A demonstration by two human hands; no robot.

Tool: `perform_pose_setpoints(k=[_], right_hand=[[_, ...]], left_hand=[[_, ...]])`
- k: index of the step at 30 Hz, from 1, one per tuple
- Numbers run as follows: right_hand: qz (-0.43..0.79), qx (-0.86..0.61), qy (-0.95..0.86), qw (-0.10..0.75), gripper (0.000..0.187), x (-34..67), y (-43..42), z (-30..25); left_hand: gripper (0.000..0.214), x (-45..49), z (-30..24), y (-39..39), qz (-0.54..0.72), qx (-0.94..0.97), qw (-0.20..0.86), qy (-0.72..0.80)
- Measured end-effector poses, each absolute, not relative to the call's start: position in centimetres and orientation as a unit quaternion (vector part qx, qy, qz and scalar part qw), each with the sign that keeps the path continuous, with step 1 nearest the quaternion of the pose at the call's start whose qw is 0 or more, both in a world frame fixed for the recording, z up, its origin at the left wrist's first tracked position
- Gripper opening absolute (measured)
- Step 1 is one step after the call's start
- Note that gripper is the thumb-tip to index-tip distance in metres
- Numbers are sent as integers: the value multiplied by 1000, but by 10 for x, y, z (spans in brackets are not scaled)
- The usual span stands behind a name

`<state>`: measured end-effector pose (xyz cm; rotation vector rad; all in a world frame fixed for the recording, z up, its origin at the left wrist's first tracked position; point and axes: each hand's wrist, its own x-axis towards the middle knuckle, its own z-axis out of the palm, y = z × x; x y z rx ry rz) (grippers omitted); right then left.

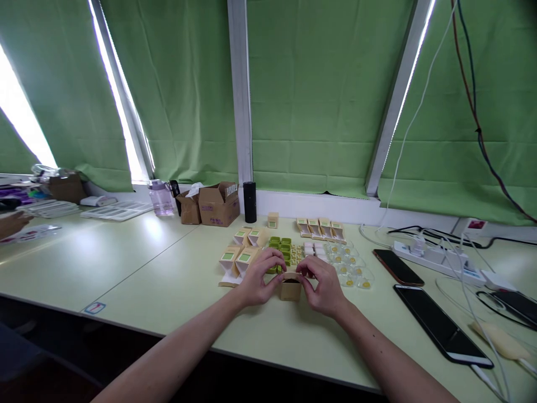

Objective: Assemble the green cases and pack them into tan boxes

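Note:
A small brown cardboard box (290, 290) stands upright on the table near its front edge, its top open and dark inside. My left hand (260, 277) pinches the box's upper rim at the left, thumb against the side. At the right, my right hand (322, 285) grips the rim and raised flap the same way. Just beyond my hands lie green square cups (285, 247), small yellowish pieces (296, 253), whitish-pink blocks (315, 249) and clear domed plastic pieces (351, 261) with yellow centres. Several opened cartons with green labels (244, 256) stand left of my left hand.
More cartons (321, 228) and one closed carton (272, 220) stand farther back. Along the wall are a black cylinder (250, 202), cardboard boxes (218, 205) and a purple bottle (161, 198). Phones (440, 322), a power strip (438, 260) and cables lie right. Another person's hand (14, 224) shows far left.

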<state>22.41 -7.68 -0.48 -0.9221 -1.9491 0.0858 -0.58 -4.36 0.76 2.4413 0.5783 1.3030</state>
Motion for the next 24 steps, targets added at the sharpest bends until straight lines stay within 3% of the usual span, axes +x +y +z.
perform_pose_setpoints(k=[9,24], right_hand=[[-6,-336,-821,463,15,226,-77,-4],[-18,-329,-825,459,14,226,-78,-5]], left_hand=[[7,-8,7,-45,451,862,124,196],[5,-9,5,-44,446,872,86,182]])
